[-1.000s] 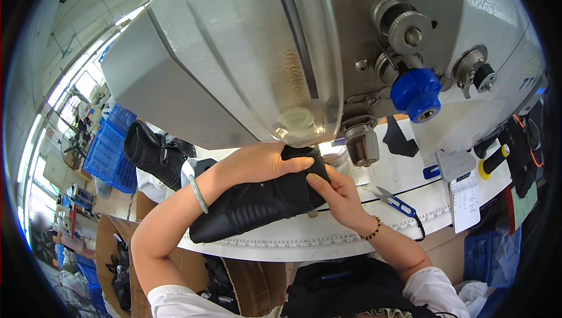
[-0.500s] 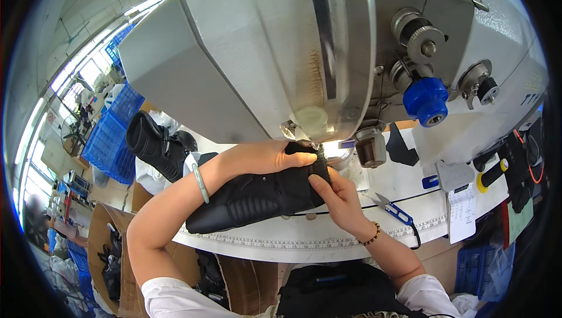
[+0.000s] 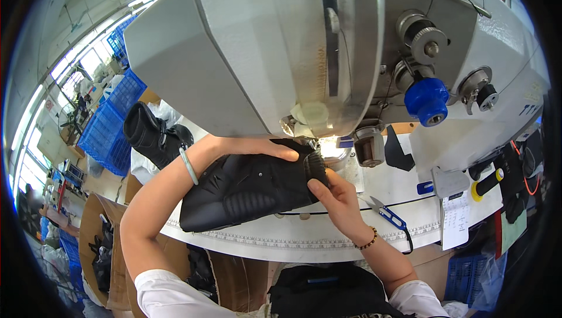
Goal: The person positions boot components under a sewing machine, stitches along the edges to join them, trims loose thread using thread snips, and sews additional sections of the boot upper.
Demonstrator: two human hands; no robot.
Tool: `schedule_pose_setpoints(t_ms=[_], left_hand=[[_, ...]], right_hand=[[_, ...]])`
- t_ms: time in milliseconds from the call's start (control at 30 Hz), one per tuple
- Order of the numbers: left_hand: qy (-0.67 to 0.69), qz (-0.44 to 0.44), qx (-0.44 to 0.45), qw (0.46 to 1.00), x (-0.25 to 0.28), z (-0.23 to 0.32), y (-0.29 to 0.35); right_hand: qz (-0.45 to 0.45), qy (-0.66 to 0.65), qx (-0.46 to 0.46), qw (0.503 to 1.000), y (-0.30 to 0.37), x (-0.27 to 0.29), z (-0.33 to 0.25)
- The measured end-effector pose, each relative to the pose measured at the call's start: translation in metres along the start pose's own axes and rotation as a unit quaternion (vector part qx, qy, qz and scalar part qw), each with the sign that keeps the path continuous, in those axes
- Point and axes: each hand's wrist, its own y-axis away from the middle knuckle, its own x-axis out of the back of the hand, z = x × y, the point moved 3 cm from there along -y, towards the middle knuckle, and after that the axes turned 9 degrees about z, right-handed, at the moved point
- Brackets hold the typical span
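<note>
A black boot upper (image 3: 257, 192) with ribbed padding lies on the white sewing machine bed (image 3: 304, 242), its gathered collar edge (image 3: 315, 166) by the needle area of the large sewing machine (image 3: 257, 54). My left hand (image 3: 266, 146) is on the upper's far side, thumb laid along the black surface; its other fingers are mostly hidden behind the upper and the machine head. At the collar end, my right hand (image 3: 336, 195) pinches the edge between thumb and fingers. The needle itself is hidden.
Thread snips (image 3: 389, 215) with blue handles lie right of my right hand. A black boot (image 3: 153, 133) stands at the left, past my left forearm. Further right are a black thread spool (image 3: 487, 183) and a paper slip (image 3: 455, 221). A cardboard box (image 3: 102, 248) sits lower left.
My left thumb has slid left, back from the collar edge. The upper has shifted and turned slightly, and a light-coloured lever now shows in the machine's front slot. My right hand keeps its pinch.
</note>
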Motion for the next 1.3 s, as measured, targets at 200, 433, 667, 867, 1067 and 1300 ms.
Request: schedule_pose_setpoints(t_ms=[200, 433, 667, 867, 1067, 1300], left_hand=[[0.311, -0.04, 0.105, 0.944, -0.026, -0.016, 0.006], [0.32, -0.011, 0.127, 0.939, -0.029, -0.015, 0.011], [0.295, -0.001, 0.095, 0.951, -0.027, -0.009, 0.01], [0.333, 0.01, 0.112, 0.936, -0.035, -0.015, 0.012], [0.501, 0.019, 0.19, 0.844, -0.047, -0.016, 0.03], [0.693, 0.107, 0.173, 0.691, -0.098, 0.008, 0.042]], right_hand=[[0.004, -0.062, -0.061, 0.996, -0.001, 0.003, -0.009], [0.015, -0.106, -0.04, 0.993, -0.002, 0.006, -0.014], [0.017, -0.111, -0.028, 0.993, 0.002, 0.001, -0.008], [0.038, -0.066, -0.051, 0.996, -0.003, 0.009, -0.013], [0.057, 0.018, -0.048, 0.997, -0.014, 0.015, -0.04], [-0.016, 0.137, -0.07, 0.988, -0.042, 0.044, -0.055]])
